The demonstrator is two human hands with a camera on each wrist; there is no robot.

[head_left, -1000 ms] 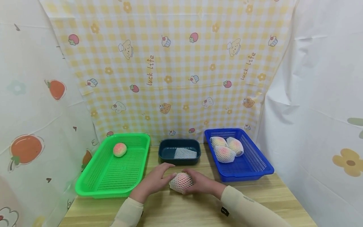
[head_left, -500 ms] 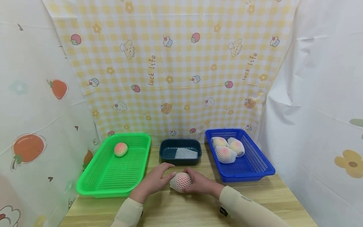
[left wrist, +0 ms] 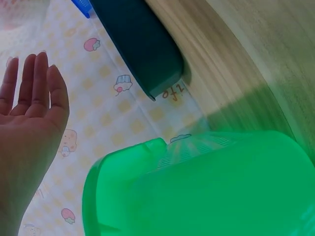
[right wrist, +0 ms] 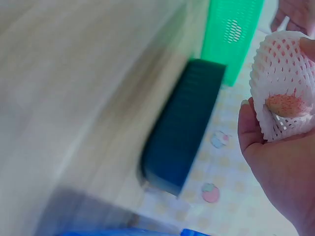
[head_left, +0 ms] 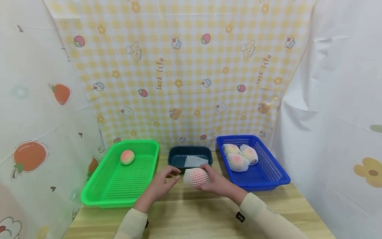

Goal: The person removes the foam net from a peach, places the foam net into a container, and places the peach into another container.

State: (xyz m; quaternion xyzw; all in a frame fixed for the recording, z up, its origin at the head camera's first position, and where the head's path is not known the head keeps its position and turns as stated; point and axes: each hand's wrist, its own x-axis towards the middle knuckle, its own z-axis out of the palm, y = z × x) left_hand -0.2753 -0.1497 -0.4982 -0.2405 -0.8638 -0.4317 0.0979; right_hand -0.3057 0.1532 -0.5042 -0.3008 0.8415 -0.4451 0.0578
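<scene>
My right hand [head_left: 217,181] grips a peach [head_left: 197,177] wrapped in a white foam net, held above the table in front of the dark tray. In the right wrist view the foam net [right wrist: 275,64] wraps the fruit, and its bare pink and yellow skin [right wrist: 286,105] shows at the net's open end. To the left of the peach is my left hand [head_left: 162,182], which holds nothing; in the left wrist view its fingers [left wrist: 37,86] are extended, apart from the peach. Behind both hands, the dark teal tray [head_left: 176,168] has a flat white foam net [head_left: 195,161] in it.
On the left, a green basket [head_left: 119,201] contains one bare peach [head_left: 127,157]. A blue basket [head_left: 253,185] on the right holds 3 netted peaches [head_left: 237,162] toward its back left. A patterned curtain [head_left: 191,99] hangs behind the wooden table [head_left: 191,219].
My right hand has raised the netted peach off the table and moved it slightly right and toward the tray. My left hand has come away from it.
</scene>
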